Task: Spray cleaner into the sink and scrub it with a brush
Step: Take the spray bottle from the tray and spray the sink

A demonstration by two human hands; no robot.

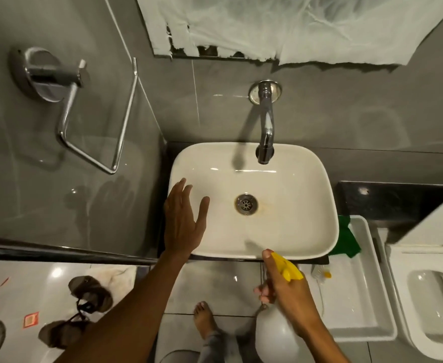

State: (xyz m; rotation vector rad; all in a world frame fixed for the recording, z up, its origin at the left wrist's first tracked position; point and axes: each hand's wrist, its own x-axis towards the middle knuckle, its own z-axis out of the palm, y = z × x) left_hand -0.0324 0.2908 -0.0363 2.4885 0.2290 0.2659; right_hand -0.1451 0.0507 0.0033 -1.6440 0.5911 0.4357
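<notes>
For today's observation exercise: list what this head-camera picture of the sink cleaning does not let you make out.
- Spray bottle: label and trigger finger hidden by the right hand; base cut off by the bottom edge.
- Spray in the sink: none discernible.
- Brush in the white tray: too small to tell shape.
- Toilet: cut off by the right edge.

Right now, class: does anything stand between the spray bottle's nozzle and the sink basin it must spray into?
Nothing visible does. The right hand holds the spray bottle at the sink's near rim, its yellow nozzle pointing at the bare basin. The open left hand hovers over the left rim, off to the side.
</notes>
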